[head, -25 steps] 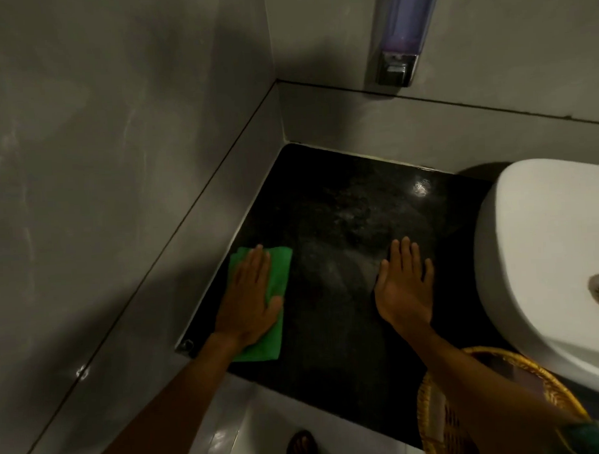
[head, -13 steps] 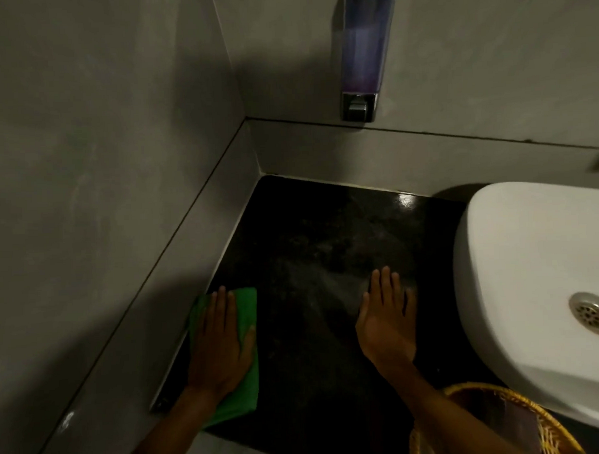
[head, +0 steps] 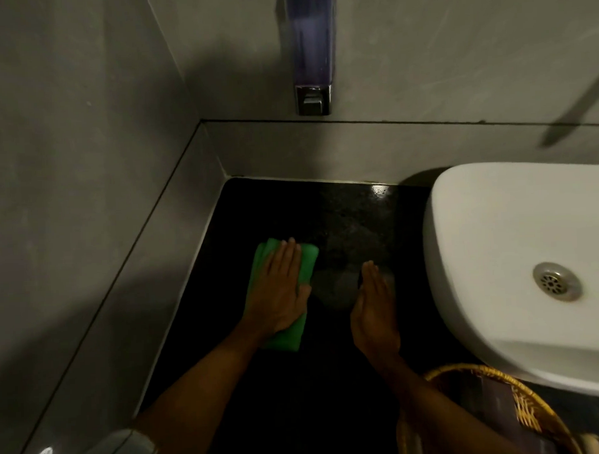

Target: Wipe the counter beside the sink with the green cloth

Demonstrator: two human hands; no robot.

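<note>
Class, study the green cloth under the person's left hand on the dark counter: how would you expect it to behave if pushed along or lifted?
The green cloth lies folded and flattened under the left hand, so it is probably soft and would droop if lifted. The counter looks glossy, so it likely slides easily when pressed and pushed. It seems light.

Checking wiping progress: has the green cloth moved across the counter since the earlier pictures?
Yes. The green cloth, under the left hand, has slid away from the left wall, toward the sink.
</note>
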